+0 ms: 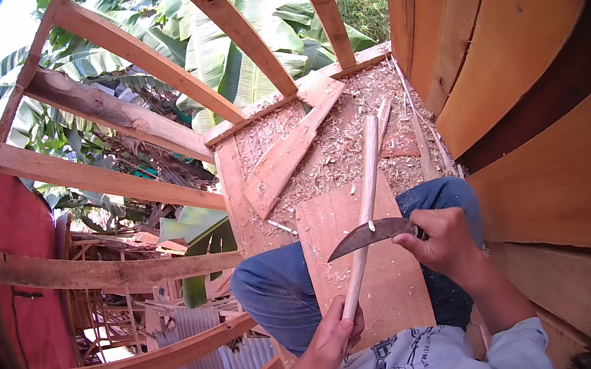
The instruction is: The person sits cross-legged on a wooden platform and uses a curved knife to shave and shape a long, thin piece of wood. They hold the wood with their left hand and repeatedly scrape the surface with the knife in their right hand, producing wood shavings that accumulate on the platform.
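A long pale wooden stick [368,183] slants up and away from my lap. My left hand [334,335] is closed round its near end. In my right hand [444,241] is a broad, dark-bladed knife [368,237], gripped by its handle, which the fingers mostly hide. The blade crosses the stick about midway along, its tip pointing left, and a small curl of wood sits at the contact. Beneath both, a flat wooden board [315,220] lies across my thighs, with bits of shaving on it.
Wood shavings [348,134] litter the plank floor ahead. A tapered wooden plank [291,157] lies there, and another thin stick [384,116] rests beyond the held one. Wooden railing slats [121,266] stand at the left, a plank wall [510,69] at the right. Banana leaves [241,43] grow outside.
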Motion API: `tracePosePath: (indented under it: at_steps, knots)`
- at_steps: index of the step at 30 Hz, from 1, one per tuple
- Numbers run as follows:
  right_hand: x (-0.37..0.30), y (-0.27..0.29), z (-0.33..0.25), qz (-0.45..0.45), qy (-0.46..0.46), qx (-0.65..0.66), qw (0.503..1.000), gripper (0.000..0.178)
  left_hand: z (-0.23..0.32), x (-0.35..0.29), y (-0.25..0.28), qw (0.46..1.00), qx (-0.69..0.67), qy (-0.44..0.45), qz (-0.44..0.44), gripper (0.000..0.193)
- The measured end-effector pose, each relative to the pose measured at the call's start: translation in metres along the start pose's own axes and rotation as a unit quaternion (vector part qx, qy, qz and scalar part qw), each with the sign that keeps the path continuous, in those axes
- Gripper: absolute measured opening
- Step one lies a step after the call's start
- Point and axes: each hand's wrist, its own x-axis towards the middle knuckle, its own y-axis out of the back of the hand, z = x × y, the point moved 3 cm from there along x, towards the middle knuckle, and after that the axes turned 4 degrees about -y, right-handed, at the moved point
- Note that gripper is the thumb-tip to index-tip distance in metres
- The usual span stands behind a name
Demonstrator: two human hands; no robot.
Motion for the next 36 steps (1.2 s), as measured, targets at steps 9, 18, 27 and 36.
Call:
tracePosePath:
  at_steps: [9, 18, 27, 36]
  knots:
    - [-0.001, -0.012, -0.006, -0.014, -0.050, 0.085, 0.995, 0.049, 0.006, -0.005, 0.003, 1.000, 0.006, -0.018, -0.010, 0.053]
    - [0.004, -0.010, -0.007, -0.017, -0.028, 0.101, 0.994, 0.047, 0.006, -0.001, 0.005, 0.998, -0.021, -0.030, -0.056, 0.047]
    - [0.019, 0.002, -0.003, 0.016, -0.030, 0.133, 0.991, 0.049, 0.007, -0.007, 0.000, 0.999, 0.007, -0.002, -0.038, 0.054]
    - [0.000, -0.006, -0.008, -0.053, -0.027, 0.047, 0.997, 0.050, 0.008, -0.005, 0.017, 0.984, 0.170, -0.024, 0.050, 0.037]
